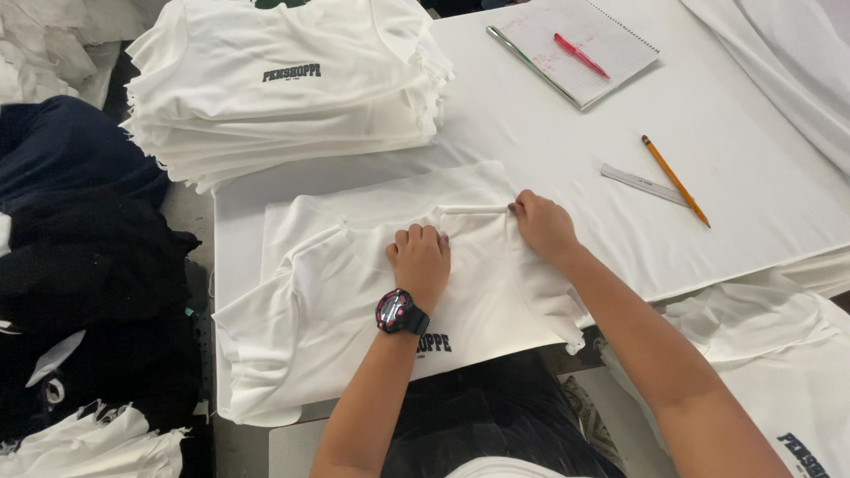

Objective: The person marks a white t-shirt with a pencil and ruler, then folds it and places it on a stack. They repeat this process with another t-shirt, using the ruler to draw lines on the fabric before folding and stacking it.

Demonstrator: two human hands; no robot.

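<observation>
Over at the desk's (549,133) far left corner sat a tall stack of folded white shirts (283,88), and near the front edge a white T-shirt (336,301) lay spread flat, its hem hanging over that edge. The left hand (421,261), a black watch (400,312) on its wrist, pressed down on the shirt with fingers curled into a loose fist, while the right hand (542,226) pinched a fold of the same shirt just beside it. Further right lay a clear ruler (642,184) and a yellow pencil (675,180), with a notebook (575,49) and red pen (580,55) toward the far edge.
</observation>
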